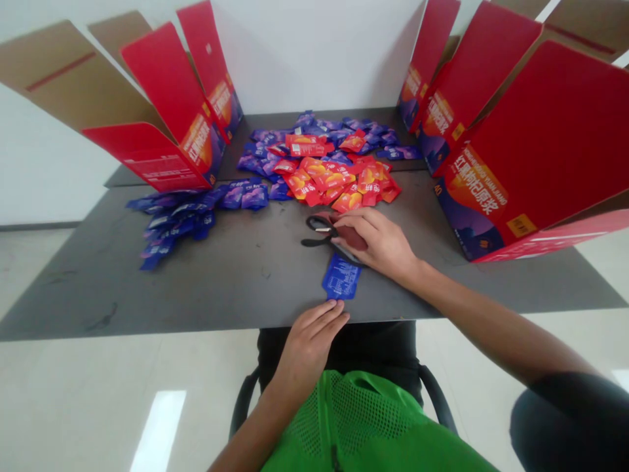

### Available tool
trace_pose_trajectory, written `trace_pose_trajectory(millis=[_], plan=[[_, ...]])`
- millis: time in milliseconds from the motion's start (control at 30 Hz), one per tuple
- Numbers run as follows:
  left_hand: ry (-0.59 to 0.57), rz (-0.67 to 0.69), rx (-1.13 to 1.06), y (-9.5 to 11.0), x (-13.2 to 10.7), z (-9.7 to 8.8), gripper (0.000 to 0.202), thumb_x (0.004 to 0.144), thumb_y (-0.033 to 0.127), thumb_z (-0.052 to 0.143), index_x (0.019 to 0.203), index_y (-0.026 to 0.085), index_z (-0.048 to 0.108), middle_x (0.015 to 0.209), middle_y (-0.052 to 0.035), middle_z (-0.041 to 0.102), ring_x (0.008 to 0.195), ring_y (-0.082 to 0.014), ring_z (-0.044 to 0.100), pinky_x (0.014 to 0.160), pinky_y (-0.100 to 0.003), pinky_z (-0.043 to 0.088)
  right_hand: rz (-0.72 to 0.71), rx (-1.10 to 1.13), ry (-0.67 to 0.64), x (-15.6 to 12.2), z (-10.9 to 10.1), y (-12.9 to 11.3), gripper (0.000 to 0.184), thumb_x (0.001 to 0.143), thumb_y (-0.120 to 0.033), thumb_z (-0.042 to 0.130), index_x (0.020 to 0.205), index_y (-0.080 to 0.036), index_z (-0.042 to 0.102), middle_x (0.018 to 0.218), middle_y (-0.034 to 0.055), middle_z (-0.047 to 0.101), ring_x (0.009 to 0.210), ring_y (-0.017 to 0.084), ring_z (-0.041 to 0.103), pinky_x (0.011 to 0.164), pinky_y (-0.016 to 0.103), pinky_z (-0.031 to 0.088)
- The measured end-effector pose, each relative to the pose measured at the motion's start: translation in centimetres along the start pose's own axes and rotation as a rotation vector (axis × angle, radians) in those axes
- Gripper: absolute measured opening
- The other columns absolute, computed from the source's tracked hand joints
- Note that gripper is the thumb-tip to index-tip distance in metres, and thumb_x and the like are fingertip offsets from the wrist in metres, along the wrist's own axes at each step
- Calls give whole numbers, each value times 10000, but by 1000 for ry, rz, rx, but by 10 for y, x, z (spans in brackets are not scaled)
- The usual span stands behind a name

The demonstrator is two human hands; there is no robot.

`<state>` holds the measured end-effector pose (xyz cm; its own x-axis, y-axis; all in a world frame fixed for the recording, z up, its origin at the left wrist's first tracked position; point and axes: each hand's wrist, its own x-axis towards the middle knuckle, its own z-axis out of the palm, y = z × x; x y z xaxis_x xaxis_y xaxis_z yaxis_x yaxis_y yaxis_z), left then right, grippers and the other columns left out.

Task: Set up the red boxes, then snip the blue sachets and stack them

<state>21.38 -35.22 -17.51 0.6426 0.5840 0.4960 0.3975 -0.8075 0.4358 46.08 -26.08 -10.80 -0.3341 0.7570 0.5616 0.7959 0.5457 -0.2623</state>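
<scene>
My left hand (310, 341) rests at the table's front edge, fingers stretched out. Its fingertips touch the near end of a single blue sachet (341, 278) printed with white text. Just beyond that sachet, my right hand (376, 239) has its fingers curled onto black-handled scissors (319, 241). The scissors' handle loops point left, and the blades are partly hidden under the hand. A dark reddish patch shows beneath my right fingers; I cannot make out what it is. Red-orange sachets (339, 180) lie heaped just past my right hand.
Blue-purple sachets (258, 157) lie behind the red ones, and more blue sachets (171, 219) are stacked at the left. Open red cartons with raised flaps stand at the left (162, 164) and right (521, 170) on the grey table (236, 282). A white wall (314, 59) rises behind.
</scene>
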Motion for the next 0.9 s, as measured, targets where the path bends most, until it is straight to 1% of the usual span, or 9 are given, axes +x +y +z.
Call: trace_pose_trajectory(millis=[100,200,267,333,467,567,667,767,900], plan=[[-12,-3,-2,1,1,-2,313,1028,85,528,1285,159,690,1280,-87,753,1219,-236,697,1031,-444,611,-97,146,-67,-20,3,-42,285,1028,-310,603,1305,-243,608,1324,76,684,1186,222,660,978,376,572],[-39,-17,-8,0,1,-2,317,1032,98,529,1293,176,692,1234,-72,769,1172,-238,712,1026,-456,608,-131,204,-158,-34,16,-54,252,1037,-284,579,1281,-235,620,1269,68,706,1125,200,682,931,352,588],[-42,-11,-15,-1,0,-1,331,1032,92,526,1317,171,675,1301,-81,742,1239,-236,684,1046,-454,600,-90,182,-140,-31,25,-38,239,1028,-320,601,1248,-237,640,1222,72,716,1092,203,688,922,361,588],[-41,-10,-16,-2,-3,1,343,1032,82,526,1337,169,658,1372,-89,706,1309,-231,645,1069,-450,590,-47,95,-107,-21,28,-10,255,1015,-369,622,1224,-227,657,1194,89,717,1068,224,688,902,379,586],[-82,-26,8,-2,-4,0,350,1038,87,526,1356,179,641,1412,-74,682,1346,-218,615,1111,-447,562,0,-125,-91,-1,15,35,238,1022,-359,596,1180,-207,687,1174,119,721,1018,271,688,848,417,582],[-136,-3,44,-1,1,-7,332,1048,143,553,1370,168,629,1432,-68,667,1372,-207,586,1147,-416,530,7,-117,16,-8,-4,37,267,1010,-336,614,1258,-248,660,1245,103,705,1087,279,682,916,442,580],[-171,29,103,2,9,-14,351,1059,229,569,1405,177,604,1419,-64,669,1356,-199,588,1148,-385,518,65,-57,174,-33,-21,26,367,955,-357,699,1315,-317,633,1245,105,708,1091,293,698,935,461,587],[-168,6,207,3,16,-15,434,1027,343,638,1438,214,583,1459,-71,634,1390,-228,556,1134,-396,520,165,-64,253,-61,-32,24,427,898,-427,752,1310,-434,637,1134,120,734,998,322,722,824,492,608],[-175,1,395,2,19,-8,638,969,474,696,1500,164,528,1641,-107,444,1540,-302,374,1183,-437,473,332,-37,273,-88,-39,31,434,844,-639,652,1274,-583,625,1035,152,734,902,399,724,676,618,560]])
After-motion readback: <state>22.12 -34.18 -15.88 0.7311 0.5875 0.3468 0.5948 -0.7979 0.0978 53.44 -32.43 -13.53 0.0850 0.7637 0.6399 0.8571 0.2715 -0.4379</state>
